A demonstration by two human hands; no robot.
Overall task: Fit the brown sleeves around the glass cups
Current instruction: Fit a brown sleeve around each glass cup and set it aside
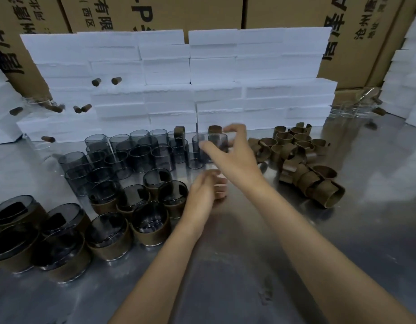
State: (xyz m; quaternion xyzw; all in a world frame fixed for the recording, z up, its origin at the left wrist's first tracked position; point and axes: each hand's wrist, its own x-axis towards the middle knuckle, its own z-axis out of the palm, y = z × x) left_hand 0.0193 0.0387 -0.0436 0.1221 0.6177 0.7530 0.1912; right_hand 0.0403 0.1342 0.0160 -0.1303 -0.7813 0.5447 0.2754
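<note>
Several bare smoky glass cups [141, 157] stand in rows at the middle of the steel table. My right hand [230, 155] reaches over the rightmost of them, its fingers closing around the rim of one glass cup [216, 141]. My left hand [204, 190] sits lower, near the table, closed on a blurred cup with a brown sleeve [221, 190] on it. Cups wearing brown sleeves [108, 237] are grouped at the front left. A heap of loose brown sleeves [302, 164] lies on the right.
A wall of white foam blocks [179, 90] runs along the back, with cardboard cartons [155, 12] behind it. Small brown pieces [83, 108] stick out of the foam at left. Crumpled clear plastic [356, 106] lies at the back right.
</note>
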